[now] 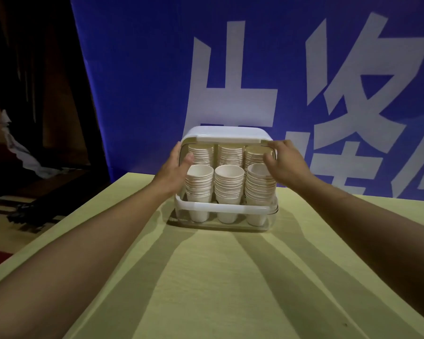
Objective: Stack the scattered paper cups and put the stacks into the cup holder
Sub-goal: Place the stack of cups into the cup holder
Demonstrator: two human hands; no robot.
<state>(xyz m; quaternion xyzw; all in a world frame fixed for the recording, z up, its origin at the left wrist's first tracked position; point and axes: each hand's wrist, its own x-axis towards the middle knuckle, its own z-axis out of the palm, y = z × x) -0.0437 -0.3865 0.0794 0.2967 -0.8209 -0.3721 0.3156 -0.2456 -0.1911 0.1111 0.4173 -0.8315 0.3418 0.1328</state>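
Holder (225,211): clear plastic box with a white top, standing on your tabletop (206,289) near its far edge, in front of the banner (157,69). A clear front cover is raised partway; its lower white rim runs across the box low down.

Cups (229,184): white paper, all in stacks inside the holder. Six stacks show, in two rows of three; the front row stands lower and nearer you, the back row higher behind it. Each stack is upright, mouths up.

Left hand (175,167): on the holder's left side, fingers fairly straight against the edge of the cover, thumb lying in front of it near the back-left stack. Grip: released, pressing rather than clasping.

Right hand (285,160): at the holder's upper right corner, fingers curled over the cover's edge, thumb in front by the right-hand stacks. Grip: grasping the cover's edge.

Banner: blue, large white characters, hanging behind the tabletop.

Tabletop: pale yellow-green, carrying the holder; shadows of your forearms fall across it.
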